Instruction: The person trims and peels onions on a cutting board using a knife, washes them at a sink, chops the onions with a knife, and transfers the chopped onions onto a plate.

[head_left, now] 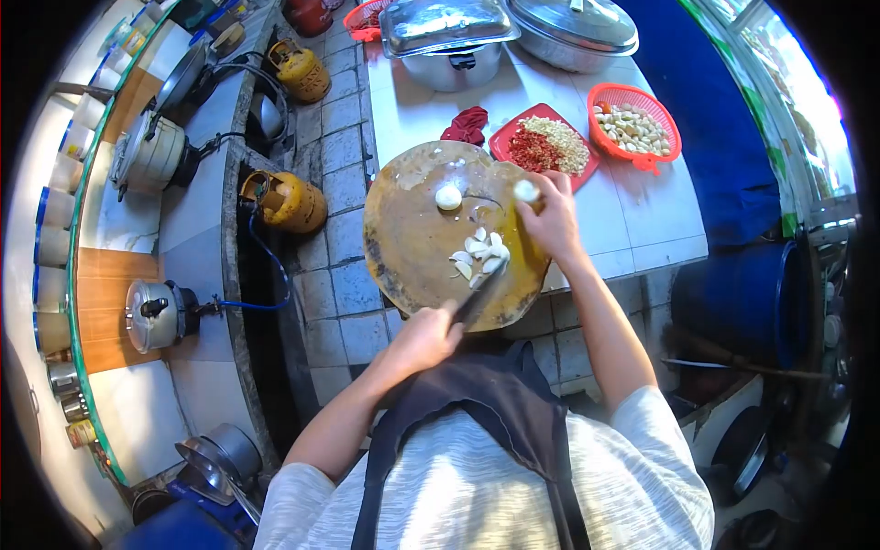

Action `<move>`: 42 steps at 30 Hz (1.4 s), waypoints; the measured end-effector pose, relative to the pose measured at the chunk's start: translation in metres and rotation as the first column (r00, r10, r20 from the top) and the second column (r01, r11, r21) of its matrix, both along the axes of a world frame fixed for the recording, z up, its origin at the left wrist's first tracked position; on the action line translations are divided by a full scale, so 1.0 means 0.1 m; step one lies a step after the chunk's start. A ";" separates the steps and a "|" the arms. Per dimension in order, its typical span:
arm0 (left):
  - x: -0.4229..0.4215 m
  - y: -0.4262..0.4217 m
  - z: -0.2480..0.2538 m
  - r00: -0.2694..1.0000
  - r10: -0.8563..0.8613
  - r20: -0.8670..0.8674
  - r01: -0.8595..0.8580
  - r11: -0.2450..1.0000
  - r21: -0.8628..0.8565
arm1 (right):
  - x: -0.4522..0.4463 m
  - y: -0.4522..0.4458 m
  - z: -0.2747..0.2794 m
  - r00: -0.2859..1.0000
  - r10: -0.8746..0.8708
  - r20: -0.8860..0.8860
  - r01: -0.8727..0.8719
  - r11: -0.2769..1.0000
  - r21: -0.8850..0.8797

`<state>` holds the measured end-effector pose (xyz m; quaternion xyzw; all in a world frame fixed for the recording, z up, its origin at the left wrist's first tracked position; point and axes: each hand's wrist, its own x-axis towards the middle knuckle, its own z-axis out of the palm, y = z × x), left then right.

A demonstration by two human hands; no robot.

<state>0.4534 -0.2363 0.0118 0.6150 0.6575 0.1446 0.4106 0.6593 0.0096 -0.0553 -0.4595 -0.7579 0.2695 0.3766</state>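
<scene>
My left hand (427, 335) is closed round the handle of a knife (481, 297). The dark blade slants up to the right, its tip beside a small heap of white, garlic-like pieces (478, 252) on a round wooden chopping board (403, 238). A whole round white bulb (448, 197) sits farther back on the board. Over the board's right edge, my right hand (552, 215) grips a small white bulb (526, 191), blurred and partly covered by the fingers.
Behind the board are a red plate (500, 142) of chopped red and pale bits, an orange basket (674, 137) of unpeeled garlic-like bulbs and a dark red cloth (466, 126). Large lidded pots (449, 64) stand at the back. Yellow gas cylinders (295, 203) stand on the floor at left.
</scene>
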 end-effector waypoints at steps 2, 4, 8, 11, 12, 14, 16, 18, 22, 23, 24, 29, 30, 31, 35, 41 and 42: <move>0.10 0.12 -0.30 0.998 0.041 0.051 -0.042 0.999 0.022 | 0.13 -0.18 0.12 0.998 0.043 0.047 -0.039 0.995 -0.089; 0.14 0.28 -0.37 0.993 0.065 0.103 -0.069 0.997 0.044 | 0.20 -0.41 0.14 0.990 0.116 0.074 -0.102 0.980 -0.171; 0.16 0.51 -0.23 0.965 0.090 -0.247 -0.077 0.995 0.061 | 0.18 -0.75 -0.03 0.975 0.214 0.055 -0.214 0.977 -0.004; 0.20 0.60 0.19 0.950 0.003 -0.313 0.007 0.999 0.033 | 0.16 -0.81 0.05 0.981 0.194 0.026 -0.194 0.981 -0.004; 0.22 0.64 0.32 0.939 -0.042 -0.342 0.051 0.999 0.017 | 0.17 -0.81 0.08 0.983 0.183 0.014 -0.183 0.983 -0.004; 0.27 0.73 0.31 0.925 -0.092 -0.369 0.097 0.995 -0.005 | 0.22 -0.82 0.07 0.986 0.167 0.003 -0.167 0.986 -0.009; 0.35 0.89 0.03 0.928 -0.089 -0.362 0.117 0.992 0.056 | 0.24 -0.77 0.01 0.980 0.198 -0.017 -0.199 0.979 -0.051; 0.38 0.98 -0.21 0.930 -0.082 -0.358 0.131 0.985 0.115 | 0.24 -0.76 -0.05 0.972 0.232 -0.040 -0.235 0.968 -0.092; 0.24 1.02 -0.34 0.955 -0.073 -0.286 0.102 0.991 0.088 | 0.23 -0.75 -0.09 0.971 0.238 0.006 -0.237 0.969 0.072; 0.18 1.04 -0.35 0.962 -0.065 -0.265 0.090 0.993 0.080 | 0.20 -0.71 -0.10 0.971 0.240 0.018 -0.240 0.962 0.129; 0.16 1.05 -0.26 0.960 -0.064 -0.272 0.090 0.993 0.083 | 0.16 -0.67 -0.08 0.970 0.241 0.012 -0.240 0.961 0.134; 0.20 0.89 0.10 0.916 -0.025 -0.400 0.012 0.999 -0.036 | 0.04 -0.62 -0.04 0.961 0.263 0.084 -0.262 0.965 -0.025; 0.23 0.94 0.03 0.915 -0.022 -0.402 0.022 1.000 -0.006 | 0.04 -0.60 -0.06 0.960 0.271 0.068 -0.271 0.963 -0.007; 0.27 0.98 -0.05 0.915 -0.020 -0.402 0.031 0.999 0.023 | 0.06 -0.60 -0.08 0.958 0.280 0.053 -0.281 0.960 0.007; 0.28 1.05 -0.15 0.916 -0.012 -0.400 0.057 0.993 0.100 | 0.06 -0.56 -0.13 0.951 0.309 0.024 -0.310 0.950 0.040; 0.32 0.97 -0.05 0.903 -0.025 -0.429 0.068 0.994 0.085 | 0.10 -0.60 -0.17 0.956 0.293 0.013 -0.293 0.954 0.054; 0.36 1.01 -0.28 0.917 -0.006 -0.399 0.050 0.994 0.100 | 0.10 -0.60 -0.13 0.957 0.291 0.011 -0.291 0.954 0.072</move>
